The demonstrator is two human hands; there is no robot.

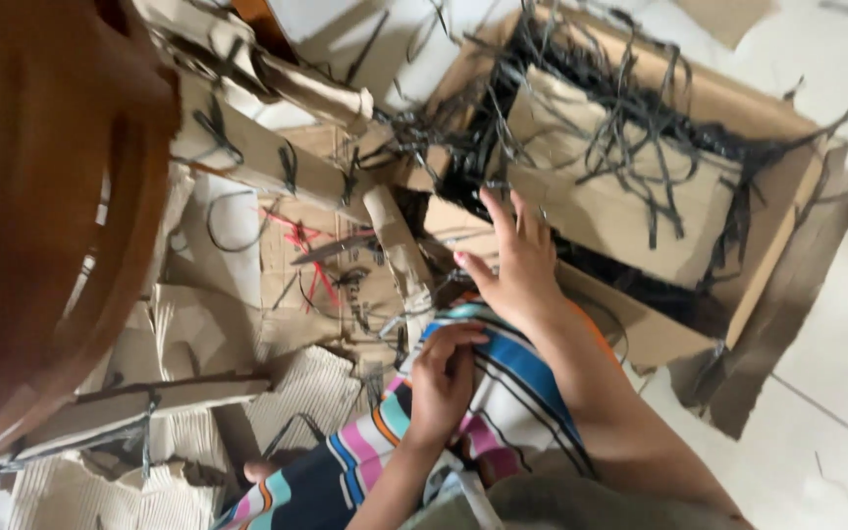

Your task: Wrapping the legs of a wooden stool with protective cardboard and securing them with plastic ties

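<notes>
Cardboard box (640, 211) of black strips (630, 128) | right hand (517, 265) fingers spread, empty, touching | left hand (441, 378) curled on striped cloth (512, 393) | risk: tangled strips snag, spill onto floor (836, 324).

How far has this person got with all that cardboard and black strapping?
Looks done: torn cardboard pieces lie spread on the floor. In hand: the right hand reaches into the open cardboard box; the left hand rests on striped cloth. Left: a tangle of black strips covers the box.

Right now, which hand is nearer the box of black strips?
Right. The right hand reaches onto the cardboard box of black strips; the left hand rests apart on striped fabric.
</notes>
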